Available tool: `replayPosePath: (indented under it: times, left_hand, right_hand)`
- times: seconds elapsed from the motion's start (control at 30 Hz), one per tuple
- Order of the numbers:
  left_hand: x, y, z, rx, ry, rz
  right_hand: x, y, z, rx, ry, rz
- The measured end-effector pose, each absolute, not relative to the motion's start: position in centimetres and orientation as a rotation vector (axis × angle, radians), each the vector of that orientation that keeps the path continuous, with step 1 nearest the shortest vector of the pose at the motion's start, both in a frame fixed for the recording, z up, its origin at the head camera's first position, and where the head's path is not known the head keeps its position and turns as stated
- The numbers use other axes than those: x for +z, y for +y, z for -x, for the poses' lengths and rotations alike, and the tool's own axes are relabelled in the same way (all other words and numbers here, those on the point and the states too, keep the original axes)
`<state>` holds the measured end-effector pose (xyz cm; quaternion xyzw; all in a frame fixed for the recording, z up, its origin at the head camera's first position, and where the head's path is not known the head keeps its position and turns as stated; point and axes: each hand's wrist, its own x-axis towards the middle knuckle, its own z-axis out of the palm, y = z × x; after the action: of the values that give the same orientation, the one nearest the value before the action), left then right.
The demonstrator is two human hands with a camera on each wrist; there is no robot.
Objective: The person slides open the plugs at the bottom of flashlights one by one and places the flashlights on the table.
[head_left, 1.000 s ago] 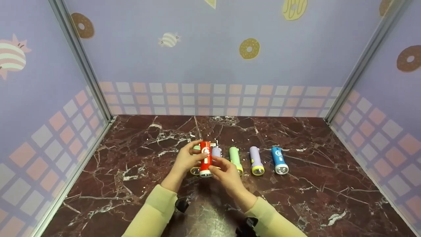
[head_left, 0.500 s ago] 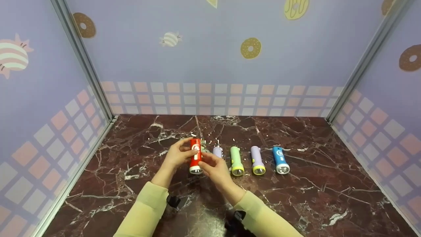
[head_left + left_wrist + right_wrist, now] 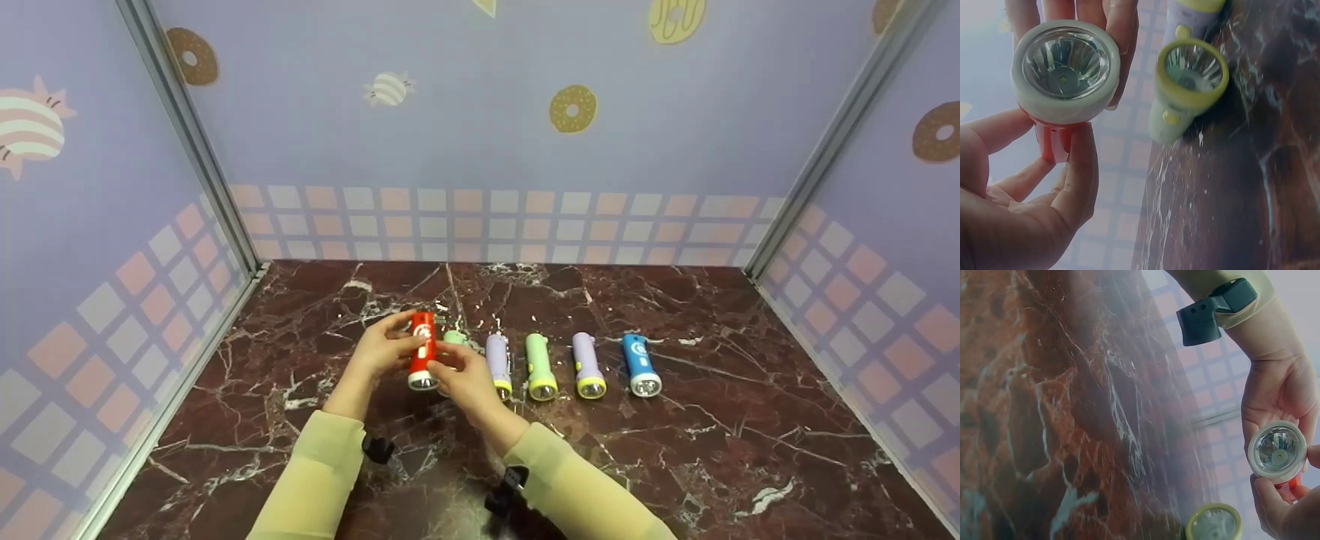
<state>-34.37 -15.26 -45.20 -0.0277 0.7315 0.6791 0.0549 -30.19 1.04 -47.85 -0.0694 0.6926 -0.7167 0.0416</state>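
Note:
Both hands hold a red flashlight point(image 3: 421, 365) with a white rim, raised over the left end of a row of flashlights. My left hand point(image 3: 381, 349) grips its body from the left, the thumb lying across the front. From the right, my right hand point(image 3: 469, 381) pinches it near the lens end. In the left wrist view its clear lens point(image 3: 1064, 64) faces the camera, fingers of both hands around it. A green flashlight point(image 3: 454, 337) on the table is partly hidden behind my right hand. Beside it lies a purple flashlight point(image 3: 496, 352) with a yellow rim.
Farther right lie another green flashlight point(image 3: 537, 352), another purple flashlight point(image 3: 584, 354) and a blue flashlight point(image 3: 637, 360), lens ends toward me. The dark red marbled table point(image 3: 720, 465) is bounded by patterned walls point(image 3: 480, 135) at the back and sides.
Both hands have moved left together with the red flashlight. The green and purple flashlights that it and the hands were covering now show more.

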Motion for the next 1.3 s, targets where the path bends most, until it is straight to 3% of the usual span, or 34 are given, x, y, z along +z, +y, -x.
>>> replayPosePath:
  times: [1.3]
  left_hand:
    - [-47.4, -20.0, 36.0, 1.843, 2.269, 0.281]
  right_hand:
    - [-49.6, -3.8, 30.7, -1.902, 2.272, 0.317]
